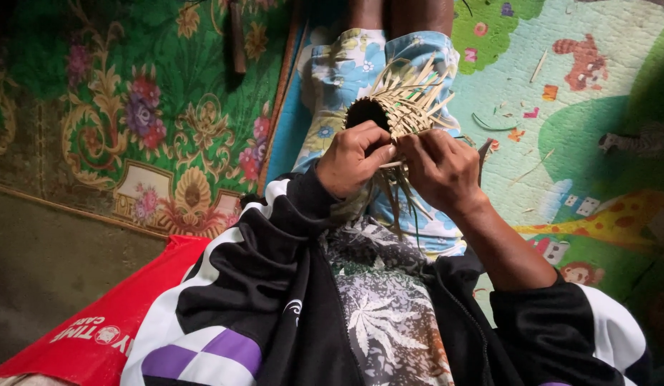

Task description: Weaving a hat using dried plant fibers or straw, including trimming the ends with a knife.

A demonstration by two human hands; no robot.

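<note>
A small woven basket of pale straw strips (pixel 403 104) rests over my lap, its dark round opening facing left and loose strip ends fanning out above. My left hand (pixel 355 159) grips its near edge with fingers curled around the weave. Right beside it, my right hand (pixel 440 169) pinches strips at the basket's lower side. Loose strands hang down between both hands. I wear a black, white and purple jacket and floral light-blue shorts.
A green floral carpet (pixel 131 107) lies to the left, a cartoon-printed play mat (pixel 582 143) with scattered straw offcuts to the right. A red bag or cloth (pixel 96 329) sits at lower left. A dark stick-like object (pixel 237 43) lies on the carpet.
</note>
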